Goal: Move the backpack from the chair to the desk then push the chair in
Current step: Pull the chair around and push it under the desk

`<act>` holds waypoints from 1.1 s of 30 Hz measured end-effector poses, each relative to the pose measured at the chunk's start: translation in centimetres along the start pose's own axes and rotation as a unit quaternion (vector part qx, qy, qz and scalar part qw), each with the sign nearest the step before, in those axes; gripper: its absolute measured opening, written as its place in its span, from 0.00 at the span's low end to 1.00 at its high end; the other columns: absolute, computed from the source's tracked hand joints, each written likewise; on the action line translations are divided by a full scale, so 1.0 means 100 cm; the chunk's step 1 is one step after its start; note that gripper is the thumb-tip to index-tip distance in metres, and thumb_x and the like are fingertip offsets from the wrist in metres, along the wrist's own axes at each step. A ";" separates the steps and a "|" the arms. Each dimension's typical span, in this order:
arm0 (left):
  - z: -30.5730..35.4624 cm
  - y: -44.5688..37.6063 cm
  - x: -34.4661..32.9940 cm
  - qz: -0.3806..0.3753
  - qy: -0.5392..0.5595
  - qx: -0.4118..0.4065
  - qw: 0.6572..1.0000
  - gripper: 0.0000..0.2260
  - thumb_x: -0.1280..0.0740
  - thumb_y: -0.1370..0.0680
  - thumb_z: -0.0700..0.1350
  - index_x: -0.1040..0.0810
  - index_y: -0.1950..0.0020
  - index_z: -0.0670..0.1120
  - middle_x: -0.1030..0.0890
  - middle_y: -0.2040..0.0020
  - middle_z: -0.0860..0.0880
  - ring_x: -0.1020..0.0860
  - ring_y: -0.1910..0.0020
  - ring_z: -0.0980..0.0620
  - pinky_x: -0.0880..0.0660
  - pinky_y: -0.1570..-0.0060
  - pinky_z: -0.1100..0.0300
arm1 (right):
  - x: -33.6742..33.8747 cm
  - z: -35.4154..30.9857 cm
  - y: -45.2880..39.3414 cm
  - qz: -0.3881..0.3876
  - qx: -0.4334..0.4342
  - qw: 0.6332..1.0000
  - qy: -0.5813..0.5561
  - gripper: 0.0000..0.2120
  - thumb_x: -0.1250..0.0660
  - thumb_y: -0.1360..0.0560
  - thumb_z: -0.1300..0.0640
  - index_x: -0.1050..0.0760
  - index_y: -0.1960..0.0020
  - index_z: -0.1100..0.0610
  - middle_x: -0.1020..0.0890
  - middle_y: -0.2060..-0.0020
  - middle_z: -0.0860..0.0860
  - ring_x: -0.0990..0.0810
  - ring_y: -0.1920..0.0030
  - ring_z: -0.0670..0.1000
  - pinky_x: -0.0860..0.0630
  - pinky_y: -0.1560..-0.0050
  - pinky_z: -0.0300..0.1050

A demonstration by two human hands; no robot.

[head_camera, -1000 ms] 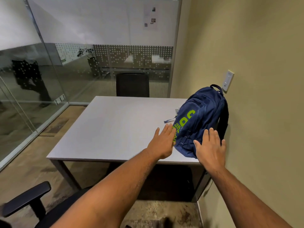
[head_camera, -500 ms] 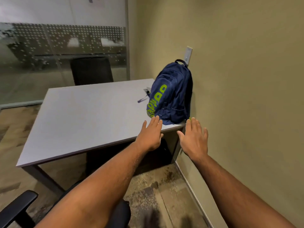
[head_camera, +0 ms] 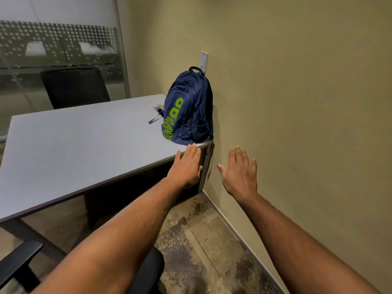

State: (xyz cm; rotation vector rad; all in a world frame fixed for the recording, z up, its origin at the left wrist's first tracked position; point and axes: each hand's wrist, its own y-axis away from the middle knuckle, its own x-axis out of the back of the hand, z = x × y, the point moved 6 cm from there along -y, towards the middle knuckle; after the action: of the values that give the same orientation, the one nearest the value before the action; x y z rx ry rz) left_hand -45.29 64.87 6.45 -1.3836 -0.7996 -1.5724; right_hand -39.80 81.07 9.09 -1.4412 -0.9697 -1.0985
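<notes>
The fingers (head_camera: 192, 150) of the left hand (head_camera: 186, 168) lie straight and close together, their tips over the near corner of the desk (head_camera: 74, 145), and they hold nothing; whether they press on the edge or hover just above it cannot be told. The right hand (head_camera: 239, 172) floats palm down beside the wall (head_camera: 297, 102), its fingers spread and empty, off the desk and past its corner. There is one backpack (head_camera: 188, 109), navy with green lettering, standing upright on the far right corner of the desk, its back against the wall and its base just beyond the left fingertips, apart from both hands. There are two chairs: one black chair (head_camera: 74, 88) tucked behind the far side of the desk by the glass partition (head_camera: 57, 45), and a second chair (head_camera: 19, 262) at the bottom of the view, of which one armrest and part of the seat show under the left forearm, standing clear of the desk. One white switch plate (head_camera: 204, 61) sits on the wall just above the backpack. One small item (head_camera: 158, 108) lies on the desk beside the backpack, too small to identify. Most of the desk top is bare to the left of the backpack. Open floor (head_camera: 201, 240) runs between the near chair, the desk edge and the wall. Both forearms reach forward, nearly straight.
</notes>
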 end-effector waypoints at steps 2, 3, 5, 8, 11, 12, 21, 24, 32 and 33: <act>0.007 0.017 0.000 -0.002 0.000 -0.007 1.000 0.29 0.45 0.14 0.50 0.52 0.17 0.41 0.55 0.16 0.42 0.56 0.18 0.45 0.53 0.21 0.41 | 0.002 0.003 0.019 -0.005 -0.008 1.000 -0.003 0.33 0.47 0.17 0.40 0.46 0.19 0.58 0.43 0.19 0.56 0.46 0.19 0.57 0.45 0.23 0.64; 0.010 0.026 -0.001 -0.001 -0.002 -0.010 1.000 0.29 0.45 0.14 0.50 0.52 0.17 0.41 0.55 0.16 0.42 0.56 0.18 0.45 0.53 0.21 0.41 | 0.003 0.004 0.028 -0.005 -0.010 1.000 -0.004 0.33 0.47 0.17 0.40 0.46 0.19 0.58 0.43 0.19 0.56 0.46 0.19 0.57 0.46 0.22 0.64; 0.016 0.045 -0.002 -0.001 -0.007 -0.015 1.000 0.29 0.45 0.14 0.50 0.52 0.17 0.41 0.54 0.16 0.42 0.56 0.18 0.45 0.53 0.21 0.41 | 0.006 0.006 0.047 -0.005 -0.015 1.000 -0.005 0.33 0.47 0.17 0.40 0.46 0.19 0.58 0.43 0.19 0.56 0.46 0.19 0.57 0.45 0.23 0.64; 0.022 0.075 -0.003 -0.008 -0.001 -0.014 1.000 0.29 0.45 0.14 0.50 0.52 0.17 0.42 0.55 0.16 0.42 0.57 0.18 0.45 0.53 0.21 0.40 | 0.009 0.005 0.076 -0.002 -0.022 1.000 -0.011 0.33 0.47 0.17 0.40 0.46 0.19 0.58 0.42 0.19 0.56 0.46 0.19 0.57 0.45 0.23 0.64; 0.029 0.111 -0.007 -0.017 0.005 -0.019 1.000 0.30 0.44 0.14 0.49 0.52 0.17 0.42 0.55 0.16 0.43 0.58 0.18 0.46 0.54 0.20 0.41 | 0.009 0.002 0.104 -0.013 -0.029 0.999 -0.009 0.33 0.47 0.17 0.39 0.46 0.19 0.58 0.43 0.19 0.56 0.46 0.19 0.57 0.46 0.23 0.64; 0.031 0.123 -0.008 -0.018 0.006 -0.023 1.000 0.30 0.44 0.14 0.49 0.52 0.17 0.43 0.56 0.16 0.43 0.58 0.18 0.46 0.54 0.21 0.41 | 0.009 0.001 0.113 -0.016 -0.032 0.999 -0.008 0.33 0.47 0.17 0.39 0.46 0.19 0.58 0.43 0.19 0.56 0.45 0.19 0.57 0.45 0.23 0.64; 0.013 0.200 0.003 -0.012 0.000 -0.019 1.000 0.30 0.43 0.14 0.50 0.53 0.17 0.44 0.56 0.16 0.44 0.58 0.18 0.46 0.56 0.22 0.43 | 0.023 -0.028 0.176 -0.025 -0.040 0.999 -0.006 0.33 0.46 0.17 0.39 0.45 0.19 0.58 0.42 0.19 0.58 0.45 0.19 0.58 0.45 0.23 0.65; 0.002 0.218 0.010 -0.002 0.001 -0.024 1.000 0.31 0.42 0.15 0.51 0.54 0.17 0.44 0.56 0.16 0.44 0.59 0.18 0.47 0.57 0.22 0.43 | 0.029 -0.038 0.193 -0.029 -0.050 0.998 0.003 0.34 0.47 0.17 0.39 0.45 0.19 0.58 0.42 0.19 0.58 0.45 0.19 0.58 0.45 0.23 0.65; -0.053 0.297 0.027 -0.009 0.009 -0.044 0.999 0.31 0.43 0.15 0.52 0.54 0.17 0.44 0.57 0.16 0.44 0.59 0.18 0.47 0.59 0.22 0.44 | 0.035 -0.107 0.255 -0.030 -0.079 0.996 0.020 0.35 0.49 0.17 0.38 0.46 0.19 0.59 0.43 0.19 0.58 0.46 0.19 0.58 0.46 0.23 0.64; -0.066 0.308 0.029 -0.012 0.008 -0.047 0.999 0.31 0.43 0.15 0.52 0.54 0.17 0.44 0.57 0.16 0.44 0.60 0.18 0.47 0.59 0.22 0.44 | 0.035 -0.121 0.264 -0.028 -0.082 0.996 0.021 0.35 0.49 0.17 0.38 0.46 0.19 0.59 0.43 0.19 0.58 0.46 0.19 0.58 0.45 0.23 0.64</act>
State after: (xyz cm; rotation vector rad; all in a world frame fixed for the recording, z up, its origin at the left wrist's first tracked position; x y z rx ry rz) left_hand -20.15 45.66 5.77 -1.4316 -0.7430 -1.6558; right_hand -15.24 65.42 6.41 -1.5240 -0.9120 -1.2702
